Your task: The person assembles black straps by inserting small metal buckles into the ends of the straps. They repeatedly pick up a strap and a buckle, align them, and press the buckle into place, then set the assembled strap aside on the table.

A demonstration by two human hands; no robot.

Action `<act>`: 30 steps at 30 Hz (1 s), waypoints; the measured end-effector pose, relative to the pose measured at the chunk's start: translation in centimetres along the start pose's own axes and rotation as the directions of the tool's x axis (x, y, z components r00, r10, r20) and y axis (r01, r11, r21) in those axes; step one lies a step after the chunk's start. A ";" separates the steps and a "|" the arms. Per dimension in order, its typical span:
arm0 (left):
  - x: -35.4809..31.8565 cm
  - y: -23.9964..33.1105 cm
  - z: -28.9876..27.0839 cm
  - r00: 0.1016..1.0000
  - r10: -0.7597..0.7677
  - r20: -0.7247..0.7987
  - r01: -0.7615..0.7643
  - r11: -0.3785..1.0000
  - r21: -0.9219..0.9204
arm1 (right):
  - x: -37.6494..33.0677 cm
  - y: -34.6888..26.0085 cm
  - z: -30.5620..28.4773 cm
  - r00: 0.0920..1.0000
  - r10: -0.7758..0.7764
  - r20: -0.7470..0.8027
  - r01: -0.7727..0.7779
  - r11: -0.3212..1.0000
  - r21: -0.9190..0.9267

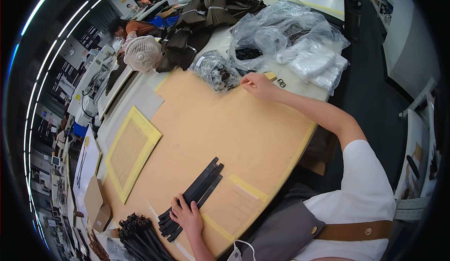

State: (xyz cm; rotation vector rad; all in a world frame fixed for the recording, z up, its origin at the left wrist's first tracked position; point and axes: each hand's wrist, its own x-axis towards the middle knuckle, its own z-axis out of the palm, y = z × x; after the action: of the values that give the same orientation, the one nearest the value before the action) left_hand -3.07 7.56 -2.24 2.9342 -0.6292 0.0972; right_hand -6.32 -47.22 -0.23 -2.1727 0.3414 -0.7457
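Observation:
My left hand (186, 215) lies flat with fingers spread on a stack of long black straps (201, 187) near the front edge of the tan worktable (225, 125). My right hand (256, 84) reaches to the far side of the table, its fingers pinched at the edge of a clear plastic bag of dark parts (216, 70). Whether something small sits between those fingers cannot be told. A small metal buckle (281, 83) lies just right of that hand.
More clear bags (290, 36) and dark folded fabric (206, 17) pile up at the back. A white fan (142, 53), a yellow-framed board (130, 151), a bundle of black straps (138, 235) and a cardboard box (96, 204) stand at the left. Another person (131, 28) works behind.

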 end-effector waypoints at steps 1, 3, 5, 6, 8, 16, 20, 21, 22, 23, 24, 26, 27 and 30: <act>-0.1 -0.2 0.0 1.000 -0.006 -0.001 0.006 1.000 -0.001 | 1.7 -0.9 1.5 0.998 -0.013 0.060 0.011 1.000 0.023; 0.0 -0.1 0.0 1.000 -0.007 -0.006 0.007 1.000 -0.010 | 5.0 -0.4 4.1 0.990 -0.138 0.042 0.140 0.989 -0.043; 0.3 0.1 0.1 1.000 0.006 -0.013 -0.007 1.000 -0.026 | 7.8 1.0 6.4 0.973 -0.225 -0.043 0.211 0.953 -0.217; 0.6 0.3 0.0 1.000 0.012 -0.011 -0.012 0.999 -0.031 | 8.8 1.5 7.2 0.958 -0.260 -0.119 0.204 0.913 -0.353; 0.5 0.4 0.1 1.000 -0.004 0.010 0.004 0.999 -0.045 | 10.0 1.8 9.3 0.957 -0.225 -0.182 0.091 0.831 -0.549; 0.2 0.3 -0.6 0.999 -0.024 0.027 0.025 0.999 -0.020 | 9.5 1.2 10.4 0.960 -0.189 -0.206 0.021 0.783 -0.622; 0.2 0.2 -0.7 0.999 -0.022 0.029 0.022 0.999 -0.026 | 8.2 1.3 9.4 0.950 -0.254 -0.181 0.109 0.815 -0.568; 0.2 0.3 -0.8 0.999 -0.024 0.029 0.025 0.999 -0.031 | 7.7 1.4 9.1 0.943 -0.277 -0.184 0.132 0.820 -0.557; 0.3 0.4 -0.8 0.999 -0.024 0.030 0.025 0.999 -0.034 | 7.2 1.3 8.9 0.936 -0.298 -0.189 0.153 0.824 -0.545; 0.3 0.4 -0.9 0.999 -0.024 0.030 0.025 0.999 -0.037 | 6.8 1.2 8.9 0.935 -0.298 -0.192 0.156 0.832 -0.533; 0.3 0.4 -0.8 0.999 -0.025 0.033 0.026 0.999 -0.036 | 6.3 1.1 8.9 0.935 -0.297 -0.195 0.158 0.839 -0.521; 0.3 0.2 -0.8 0.999 -0.023 0.033 0.024 0.999 -0.033 | 5.6 0.9 8.7 0.936 -0.291 -0.197 0.159 0.851 -0.501; 0.4 0.2 -0.7 0.999 -0.018 0.030 0.019 0.999 -0.033 | 5.2 0.9 8.3 0.939 -0.283 -0.194 0.156 0.856 -0.493; 0.3 0.0 -0.6 1.000 -0.011 0.022 0.012 0.999 -0.039 | 3.8 0.6 7.7 0.943 -0.263 -0.205 0.152 0.885 -0.439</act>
State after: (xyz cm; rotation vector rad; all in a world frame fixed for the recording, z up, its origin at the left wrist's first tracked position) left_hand -2.81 7.48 -1.62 2.9050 -0.6100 0.0508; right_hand 1.46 -44.74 -3.13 -2.5471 0.4371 -1.1763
